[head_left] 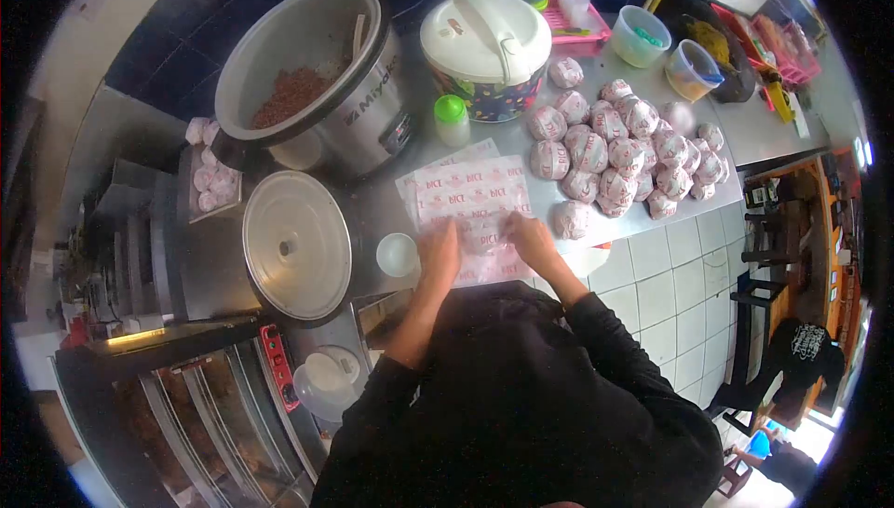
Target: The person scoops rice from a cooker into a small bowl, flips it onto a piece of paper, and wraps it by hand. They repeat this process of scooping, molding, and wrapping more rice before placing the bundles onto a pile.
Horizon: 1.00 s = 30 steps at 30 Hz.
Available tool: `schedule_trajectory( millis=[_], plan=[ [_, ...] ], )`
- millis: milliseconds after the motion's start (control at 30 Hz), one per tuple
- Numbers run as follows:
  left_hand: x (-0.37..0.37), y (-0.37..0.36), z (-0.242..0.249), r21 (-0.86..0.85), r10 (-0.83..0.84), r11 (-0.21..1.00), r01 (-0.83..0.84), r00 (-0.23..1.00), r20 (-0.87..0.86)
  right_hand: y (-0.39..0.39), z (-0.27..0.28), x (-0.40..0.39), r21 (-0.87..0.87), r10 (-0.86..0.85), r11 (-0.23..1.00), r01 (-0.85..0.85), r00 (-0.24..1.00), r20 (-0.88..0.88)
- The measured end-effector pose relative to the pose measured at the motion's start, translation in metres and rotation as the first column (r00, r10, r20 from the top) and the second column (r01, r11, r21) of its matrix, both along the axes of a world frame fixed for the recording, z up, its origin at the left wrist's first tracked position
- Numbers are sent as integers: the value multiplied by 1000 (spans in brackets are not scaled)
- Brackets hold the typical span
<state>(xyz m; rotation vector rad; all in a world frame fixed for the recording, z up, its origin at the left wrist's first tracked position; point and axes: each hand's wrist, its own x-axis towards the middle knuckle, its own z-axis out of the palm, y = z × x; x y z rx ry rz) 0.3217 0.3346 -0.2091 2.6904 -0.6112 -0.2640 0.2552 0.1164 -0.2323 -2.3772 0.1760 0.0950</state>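
Observation:
Sheets of white wrapping paper (473, 193) with red print lie in a stack on the steel table in front of me. At the left side of the top sheet, my left hand (440, 252) has its fingers closed on the paper. My right hand (531, 240) pinches the sheet's right side. Between them the paper bulges slightly; what is under it I cannot make out. A small white cup (398, 255) stands just left of my left hand. Many round wrapped parcels (615, 149) in the same paper are piled to the right, one close beyond my right hand.
A large open rice cooker (372, 108) holds brownish rice; its metal lid (296, 245) lies nearer. Behind the paper stand a patterned, white-lidded rice cooker (489, 42) and a green-capped bottle (453, 120). Plastic tubs (641, 35) sit back right. A glass-fronted cabinet (196, 406) is at lower left.

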Motion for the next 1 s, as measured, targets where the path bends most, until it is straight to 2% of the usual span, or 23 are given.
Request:
schedule_trajectory(
  millis=[33, 167, 233, 267, 333, 433, 533, 633, 733, 867, 933, 967, 1000],
  plan=[
    [0, -6, 1, -1, 97, 995, -97, 995, -5, 5, 20, 4, -81, -46, 996, 42, 998, -42],
    [-4, -9, 6, -105, 167, 982, -160, 984, 64, 14, 22, 8, -166, -108, 982, 92, 990, -92],
    [-9, -8, 12, -45, 77, 997, -68, 971, 224, 15, 28, 3, -448, 22, 887, 114, 958, 287],
    [-10, -7, 14, -44, 78, 997, -70, 972, 221, 14, 28, 2, -447, 23, 887, 111, 959, 283],
    [-12, -3, 14, -3, -24, 1000, 27, 930, 366, 10, 25, 0, -488, 153, 873, -12, 956, 251],
    [-19, -1, 18, -28, -35, 998, 51, 914, 404, 14, 19, -9, -505, 212, 859, -77, 953, 216],
    [-28, 5, -1, -69, -54, 994, 86, 925, 377, 20, 11, -22, -423, 168, 905, -53, 956, 240],
    [-34, 5, -12, -138, -40, 984, 109, 903, 429, 25, 6, -29, -470, 169, 883, -11, 940, 295],
    [-41, 3, 10, -196, -44, 972, 129, 921, 387, 28, 1, -34, -486, 148, 873, 33, 932, 330],
    [-34, 4, 4, -188, -17, 979, 73, 958, 286, 32, -4, -36, -404, 88, 914, 35, 955, 283],
    [-22, 3, 2, -146, 14, 989, 1, 995, 101, 33, -3, -35, -364, 31, 930, 61, 970, 243],
    [-17, 2, 1, -148, 16, 989, 0, 994, 105, 33, -3, -35, -365, 33, 929, 61, 968, 247],
    [-11, 0, 2, -138, 41, 990, -39, 999, 14, 33, -2, -34, -340, 14, 938, 66, 974, 226]
  ],
)
